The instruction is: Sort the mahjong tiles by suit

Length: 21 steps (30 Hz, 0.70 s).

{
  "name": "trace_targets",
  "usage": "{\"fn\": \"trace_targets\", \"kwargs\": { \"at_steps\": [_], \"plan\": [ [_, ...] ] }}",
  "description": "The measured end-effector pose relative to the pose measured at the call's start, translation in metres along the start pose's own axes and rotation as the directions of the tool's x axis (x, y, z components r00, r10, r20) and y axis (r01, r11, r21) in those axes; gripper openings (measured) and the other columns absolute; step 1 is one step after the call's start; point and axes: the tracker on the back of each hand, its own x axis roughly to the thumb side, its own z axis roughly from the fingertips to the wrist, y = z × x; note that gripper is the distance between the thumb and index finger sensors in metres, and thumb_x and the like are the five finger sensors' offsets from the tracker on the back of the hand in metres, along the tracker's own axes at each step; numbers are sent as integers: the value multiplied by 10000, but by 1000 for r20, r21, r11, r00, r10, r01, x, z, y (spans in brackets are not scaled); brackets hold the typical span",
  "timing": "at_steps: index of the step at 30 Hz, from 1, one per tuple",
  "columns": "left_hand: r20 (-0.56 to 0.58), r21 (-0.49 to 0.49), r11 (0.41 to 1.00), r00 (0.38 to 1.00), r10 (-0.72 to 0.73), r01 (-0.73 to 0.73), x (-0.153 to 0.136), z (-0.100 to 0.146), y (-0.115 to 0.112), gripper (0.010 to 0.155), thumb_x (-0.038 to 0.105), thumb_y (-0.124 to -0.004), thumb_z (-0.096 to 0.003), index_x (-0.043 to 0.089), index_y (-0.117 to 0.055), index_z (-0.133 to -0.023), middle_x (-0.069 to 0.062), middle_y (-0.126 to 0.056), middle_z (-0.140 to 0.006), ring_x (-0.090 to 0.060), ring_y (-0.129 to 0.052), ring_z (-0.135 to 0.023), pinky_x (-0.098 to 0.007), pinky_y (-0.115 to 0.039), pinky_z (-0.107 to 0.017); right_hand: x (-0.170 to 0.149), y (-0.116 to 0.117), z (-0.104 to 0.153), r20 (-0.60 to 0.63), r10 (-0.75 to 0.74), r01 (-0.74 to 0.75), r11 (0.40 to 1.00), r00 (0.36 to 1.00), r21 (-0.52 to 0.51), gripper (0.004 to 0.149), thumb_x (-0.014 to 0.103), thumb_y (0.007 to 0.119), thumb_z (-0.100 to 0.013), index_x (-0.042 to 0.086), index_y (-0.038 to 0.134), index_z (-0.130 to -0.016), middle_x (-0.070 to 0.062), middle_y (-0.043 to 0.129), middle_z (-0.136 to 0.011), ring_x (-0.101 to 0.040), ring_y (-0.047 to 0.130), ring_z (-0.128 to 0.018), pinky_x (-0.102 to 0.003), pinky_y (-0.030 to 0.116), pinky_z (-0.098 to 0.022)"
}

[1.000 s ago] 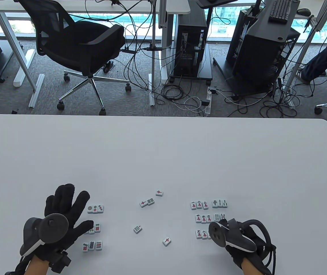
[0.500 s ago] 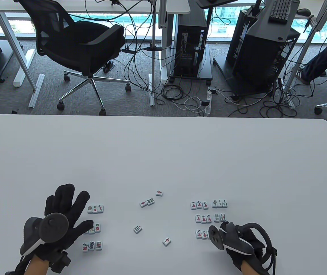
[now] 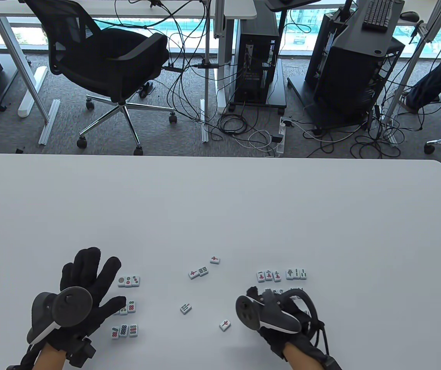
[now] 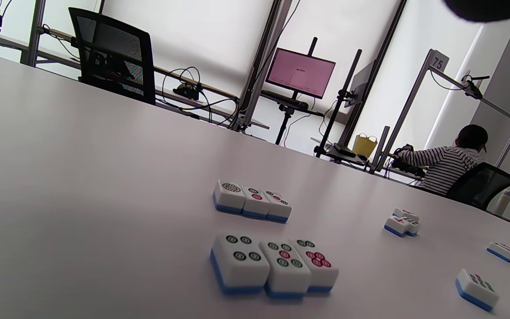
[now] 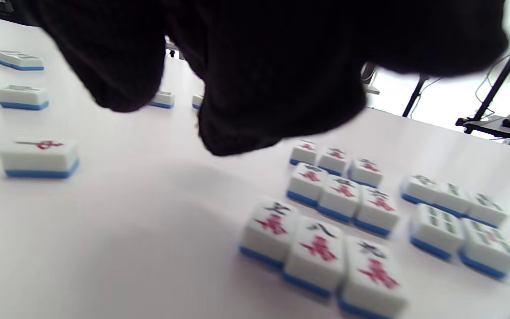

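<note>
White, blue-backed mahjong tiles lie face up on the white table [image 3: 220,208]. Three rows of circle tiles [image 3: 128,281] [image 4: 275,265] sit at the left. My left hand [image 3: 89,279] lies flat with spread fingers beside them, thumb by the middle row. At the right lie the character tiles [image 3: 269,275] [image 5: 334,195] and the bamboo tiles [image 3: 296,273] [image 5: 454,199]. My right hand [image 3: 266,308] hovers over that group's left edge and hides its lower rows; its fingers [image 5: 237,88] hang loose and hold nothing. A red-marked loose tile [image 3: 225,324] [image 5: 40,157] lies just left of it.
Three more loose tiles lie in the middle: a single tile [image 3: 215,259], a pair [image 3: 198,272] and a bamboo tile [image 3: 185,307]. Beyond the table's far edge stand an office chair [image 3: 108,65], computer towers and cables. A seated person [image 4: 447,159] shows in the left wrist view.
My right hand has moved left, from the lower right tile rows towards the red-marked loose tile. The left hand and all tiles have stayed still.
</note>
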Motion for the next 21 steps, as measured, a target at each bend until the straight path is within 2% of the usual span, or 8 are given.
{"fn": "trace_targets", "kwargs": {
  "at_steps": [5,8,16,21],
  "plan": [
    [7,8,1000,1000,11,-11,0,0,1,843,745,-623,-375,461,-256,-1079,144,97,-1112,-188,38,-1125,-565,-94,-804,51,-4,-31,93,-129,127,992,987,22,685,417,823,-383,66,677,-954,-90,975,-526,-173,943,-219,-330,849,-172],
    [13,12,1000,1000,20,-20,0,0,2,844,745,-624,-375,461,-257,-1079,144,95,-1112,-190,37,-1125,-566,-94,-803,75,-3,-48,94,-105,101,994,990,44,674,435,813,-387,55,707,-933,-91,978,-501,-170,936,-199,-329,842,-157],
    [35,28,999,999,28,-29,4,2,5,843,746,-623,-374,463,-257,-1079,145,97,-1112,-190,38,-1125,-566,-93,-803,101,8,-81,-3,-37,37,997,999,72,675,519,788,-378,10,810,-821,-66,989,-391,-131,909,-103,-301,826,-79],
    [40,34,999,999,36,-37,3,2,5,842,745,-623,-375,462,-257,-1079,145,98,-1112,-189,39,-1125,-565,-93,-804,110,10,-85,-10,36,-35,994,999,101,641,458,809,-392,-25,790,-814,-66,987,-406,-131,916,-115,-302,833,-90]
  ]
}}
